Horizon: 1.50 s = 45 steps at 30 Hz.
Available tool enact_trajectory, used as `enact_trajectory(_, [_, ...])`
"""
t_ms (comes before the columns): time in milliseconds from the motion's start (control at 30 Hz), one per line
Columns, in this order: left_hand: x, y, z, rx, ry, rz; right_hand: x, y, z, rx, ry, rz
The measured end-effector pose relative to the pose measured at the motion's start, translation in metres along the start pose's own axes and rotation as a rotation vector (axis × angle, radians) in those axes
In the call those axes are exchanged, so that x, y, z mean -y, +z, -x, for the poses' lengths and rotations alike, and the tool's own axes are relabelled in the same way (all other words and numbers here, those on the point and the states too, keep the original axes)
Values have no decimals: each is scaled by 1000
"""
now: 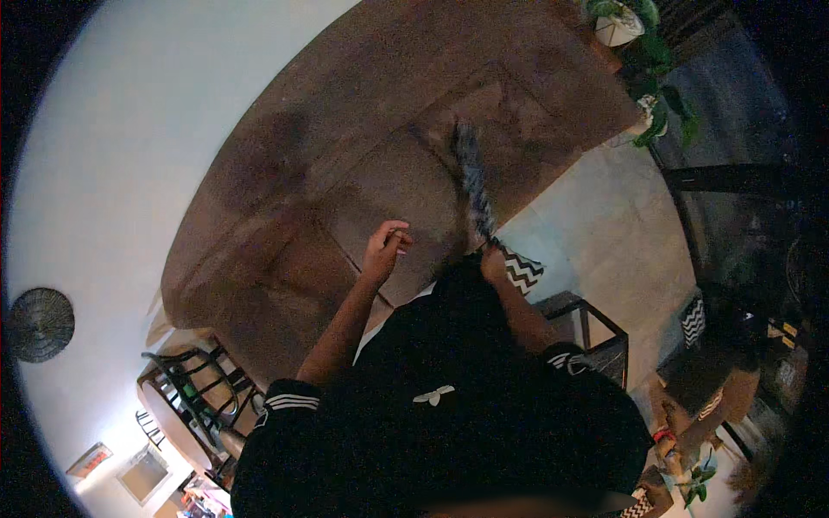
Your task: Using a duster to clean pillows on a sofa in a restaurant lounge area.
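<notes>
A long grey fluffy duster (476, 178) is in my right hand (493, 264), which grips its near end. Its fluffy part reaches away from me, over the seat of a brown sofa (388, 175). My left hand (386, 249) is raised above the sofa cushions, its fingers loosely bent and nothing visible in them. Just beside my right hand, a zigzag-patterned fabric item (523, 270) shows in brown and white.
A dark-framed side table (599, 330) stands close to my right arm. Potted greenery (657, 110) rises at the sofa's far right end. Behind me on the left are a dark chair (201, 382) and a round table (171, 421). A woven disc (42, 325) hangs on the wall.
</notes>
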<state>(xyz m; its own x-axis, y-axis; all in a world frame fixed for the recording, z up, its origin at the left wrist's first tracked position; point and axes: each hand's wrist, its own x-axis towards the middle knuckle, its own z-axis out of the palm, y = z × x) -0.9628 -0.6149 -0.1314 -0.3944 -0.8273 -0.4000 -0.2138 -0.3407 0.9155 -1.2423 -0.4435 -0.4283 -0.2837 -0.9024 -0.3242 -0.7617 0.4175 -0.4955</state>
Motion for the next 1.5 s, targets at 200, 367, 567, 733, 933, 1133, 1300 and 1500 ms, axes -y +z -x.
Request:
enact_trajectory(200, [44,-58,65,-314,10,95,210,-100,-25,-19,16,-487])
enact_trajectory(367, [25,-23,31,-216,-1,110,44,5,-11,-48,9,136])
enact_trajectory(567, [45,-37,79,-411,-29,57,187,-121,-33,342,-90,-281])
enact_trajectory(733, [48,-18,80,-430,-50,135,91,-74,-9,51,-162,-223])
enact_trajectory(933, [36,-27,93,-469,-45,130,109,-76,-29,57,-484,148])
enact_trajectory(1133, [45,-49,133,-558,-32,223,160,-55,-34,160,-193,-149])
enact_trajectory(1300, [49,-50,109,-420,54,241,2,34,-15,325,-456,356])
enact_trajectory(1500, [92,-110,161,-348,-3,154,123,20,40,648,-630,564])
